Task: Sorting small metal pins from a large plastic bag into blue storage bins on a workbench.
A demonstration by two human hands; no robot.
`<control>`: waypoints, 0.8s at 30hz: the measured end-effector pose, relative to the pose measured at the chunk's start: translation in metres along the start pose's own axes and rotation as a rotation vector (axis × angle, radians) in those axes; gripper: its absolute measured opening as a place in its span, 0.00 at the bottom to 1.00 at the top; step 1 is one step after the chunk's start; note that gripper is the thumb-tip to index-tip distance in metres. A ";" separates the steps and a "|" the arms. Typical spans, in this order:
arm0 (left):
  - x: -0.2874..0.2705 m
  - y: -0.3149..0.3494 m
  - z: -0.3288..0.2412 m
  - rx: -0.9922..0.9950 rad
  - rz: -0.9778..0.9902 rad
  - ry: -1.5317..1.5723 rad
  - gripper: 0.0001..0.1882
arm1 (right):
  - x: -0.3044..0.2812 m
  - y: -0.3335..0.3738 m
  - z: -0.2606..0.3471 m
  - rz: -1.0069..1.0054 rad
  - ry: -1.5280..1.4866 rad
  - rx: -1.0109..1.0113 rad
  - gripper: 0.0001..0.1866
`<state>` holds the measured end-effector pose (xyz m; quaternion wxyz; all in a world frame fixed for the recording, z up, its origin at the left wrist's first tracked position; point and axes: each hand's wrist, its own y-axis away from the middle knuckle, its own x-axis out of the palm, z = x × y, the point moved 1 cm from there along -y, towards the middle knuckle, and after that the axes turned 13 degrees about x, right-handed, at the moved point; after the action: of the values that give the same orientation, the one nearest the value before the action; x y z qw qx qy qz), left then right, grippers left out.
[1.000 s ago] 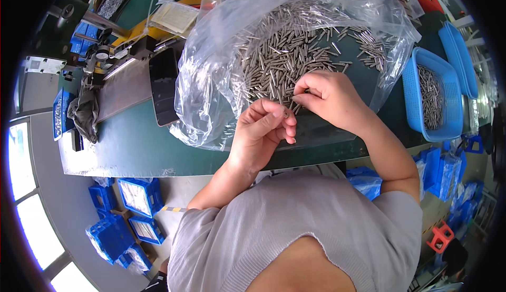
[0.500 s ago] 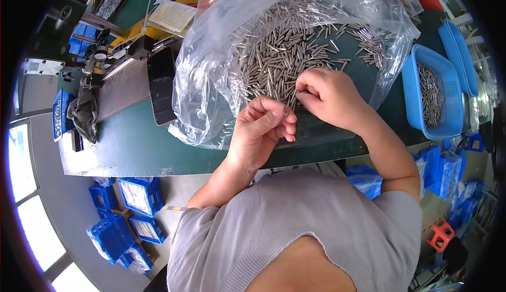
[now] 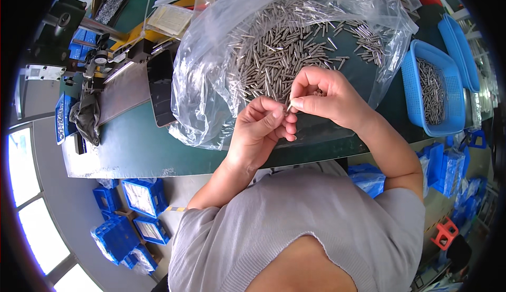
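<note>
A: Layout, big to small?
B: Green table (image 3: 124,157). Clear bag (image 3: 197,89) spread open on it, likely to keep the pile of metal pins (image 3: 279,62) contained but reachable.
A: Anything in the way?
B: Film bunches left of the pile, arches over its far side. Blue basket (image 3: 415,99) with more pins stands right of the bag, clear of the hands.
A: Hands?
B: Together at the pile's near edge, probably for steadiness. Left hand (image 3: 258,126): thumb and forefinger pinch a small piece (image 3: 288,111). Right hand (image 3: 331,100): fingertips close beside it; can't tell if gripping.
</note>
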<state>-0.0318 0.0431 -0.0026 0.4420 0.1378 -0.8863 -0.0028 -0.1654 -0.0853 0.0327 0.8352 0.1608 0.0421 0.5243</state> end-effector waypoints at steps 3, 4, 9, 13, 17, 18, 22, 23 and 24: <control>0.000 0.000 0.000 -0.003 0.007 -0.003 0.05 | 0.001 0.004 0.007 -0.007 0.053 0.004 0.03; 0.000 0.000 0.000 -0.007 0.011 -0.006 0.05 | 0.001 0.004 0.006 -0.009 0.053 0.003 0.03; -0.001 0.000 0.000 -0.006 0.009 -0.004 0.05 | -0.001 0.003 0.003 -0.023 0.066 -0.056 0.03; -0.002 0.000 0.000 -0.006 0.029 0.018 0.05 | 0.004 0.002 -0.003 0.027 0.064 -0.058 0.02; -0.004 0.001 0.000 0.001 0.033 0.000 0.05 | 0.005 0.005 0.005 -0.019 0.276 -0.147 0.03; -0.003 0.001 -0.001 0.000 0.029 -0.003 0.05 | 0.004 0.006 0.006 -0.040 0.338 -0.200 0.03; 0.000 0.000 0.000 0.012 0.013 -0.008 0.05 | 0.000 0.002 -0.004 -0.144 0.108 -0.133 0.03; 0.000 -0.001 0.001 0.011 0.015 -0.009 0.05 | -0.003 -0.001 -0.005 -0.203 -0.005 -0.142 0.03; -0.002 0.000 0.001 0.026 0.027 -0.011 0.05 | -0.012 0.004 0.007 -0.195 -0.108 0.034 0.04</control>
<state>-0.0314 0.0431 -0.0048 0.4351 0.1314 -0.8906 0.0142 -0.1722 -0.0963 0.0396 0.8804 0.1982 0.0212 0.4304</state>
